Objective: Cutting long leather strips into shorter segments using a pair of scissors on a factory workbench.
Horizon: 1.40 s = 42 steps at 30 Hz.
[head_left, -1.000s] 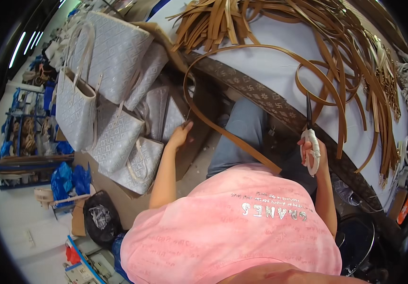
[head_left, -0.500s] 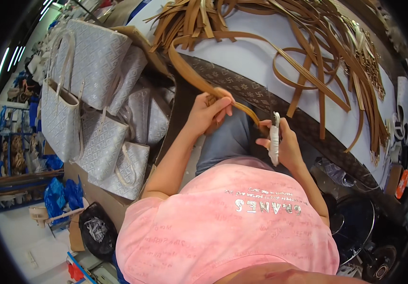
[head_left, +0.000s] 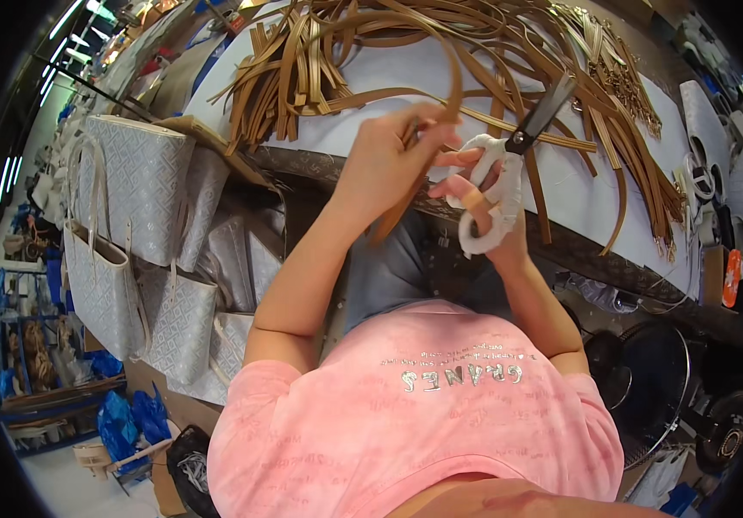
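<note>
My left hand is closed on a tan strap, its fingers pinched together above the near edge of the table. One end of the strap hangs below the hand, and the rest curves up over the table. Close beside it, my right hand has scissors with white-wrapped handles, fingers through the loops. The dark blades point up and right over the table, and whether they are parted is hard to see. Past the hands lies a heap of tan straps, with more straps bearing metal clasps to the right.
The white-topped table has a dark patterned edge. Several pale patterned handbags are piled at my left. A black fan stands low on the right. Blue plastic bags sit at the lower left.
Both hands have moved up toward the table, the left lifting the strap. The scissors have turned, so their blades now reach over the table at upper right.
</note>
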Motion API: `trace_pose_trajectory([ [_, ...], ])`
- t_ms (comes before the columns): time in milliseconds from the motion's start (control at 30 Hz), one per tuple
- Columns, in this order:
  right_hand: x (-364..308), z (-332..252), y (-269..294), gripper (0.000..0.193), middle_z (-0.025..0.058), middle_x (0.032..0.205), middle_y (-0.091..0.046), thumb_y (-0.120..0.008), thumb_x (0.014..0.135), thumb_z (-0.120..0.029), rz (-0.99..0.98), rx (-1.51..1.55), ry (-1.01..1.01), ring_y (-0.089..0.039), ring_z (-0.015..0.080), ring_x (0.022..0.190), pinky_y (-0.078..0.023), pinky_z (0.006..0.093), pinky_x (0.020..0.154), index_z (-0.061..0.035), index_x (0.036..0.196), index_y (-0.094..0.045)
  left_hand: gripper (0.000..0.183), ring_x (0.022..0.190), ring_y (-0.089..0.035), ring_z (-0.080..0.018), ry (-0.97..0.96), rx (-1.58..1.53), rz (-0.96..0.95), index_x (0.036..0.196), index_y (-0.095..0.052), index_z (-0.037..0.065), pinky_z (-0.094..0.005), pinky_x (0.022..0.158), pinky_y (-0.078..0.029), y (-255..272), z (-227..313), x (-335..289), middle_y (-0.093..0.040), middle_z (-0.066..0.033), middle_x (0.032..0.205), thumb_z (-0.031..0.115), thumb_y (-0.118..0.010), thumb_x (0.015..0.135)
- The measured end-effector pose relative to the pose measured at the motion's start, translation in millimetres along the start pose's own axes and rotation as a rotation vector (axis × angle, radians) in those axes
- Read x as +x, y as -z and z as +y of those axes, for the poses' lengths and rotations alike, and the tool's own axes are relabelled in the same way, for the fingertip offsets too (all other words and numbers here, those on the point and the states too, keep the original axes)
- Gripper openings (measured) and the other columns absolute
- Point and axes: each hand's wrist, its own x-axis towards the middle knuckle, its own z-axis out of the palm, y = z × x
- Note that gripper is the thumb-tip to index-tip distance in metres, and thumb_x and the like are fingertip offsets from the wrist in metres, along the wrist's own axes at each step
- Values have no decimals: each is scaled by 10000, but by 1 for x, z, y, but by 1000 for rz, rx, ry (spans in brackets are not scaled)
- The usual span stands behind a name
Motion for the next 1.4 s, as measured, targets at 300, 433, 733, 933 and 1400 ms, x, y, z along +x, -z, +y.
trace_pose_trajectory([
  [300, -21, -1, 63, 331, 47, 902, -563, -667, 866, -176, -500, -105, -617, -542, 81, 740, -456, 232, 637, -18, 1122, -531, 226, 521, -453, -24, 243, -267, -177, 1000, -694, 2, -195, 476, -309, 26, 4, -18, -605, -5, 615, 197, -604, 928],
  [433, -11, -17, 52, 305, 22, 803, -559, -688, 854, -195, -524, -149, -755, -529, 77, 672, -447, 238, 592, -30, 1075, -558, 245, 509, -450, -23, 262, -278, -255, 959, -694, -7, -195, 468, -285, 33, 3, -23, -606, -15, 598, 217, -600, 927],
  [733, 0, -35, 47, 212, 13, 694, -573, -676, 837, -168, -584, -426, -657, -533, 67, 610, -444, 232, 552, -16, 958, -591, 236, 509, -467, -32, 263, -263, -289, 900, -694, -4, -198, 466, -290, 41, 3, -25, -594, -18, 578, 215, -606, 916],
  [933, 5, -35, 51, 123, -5, 652, -551, -602, 818, -83, -608, -393, -659, -498, 50, 553, -420, 218, 503, -12, 917, -589, 242, 520, -486, -38, 233, -289, -317, 887, -691, -5, -197, 468, -298, 41, -6, -20, -595, -18, 580, 221, -609, 914],
  [1400, -4, 18, 67, 226, 10, 596, -494, -612, 848, -197, -312, -260, -607, -491, 79, 446, -396, 230, 360, 23, 812, -572, 230, 520, -486, -55, 217, 23, 32, 881, -642, 16, -217, 482, -348, 66, -55, 3, -595, -15, 595, 244, -665, 886],
])
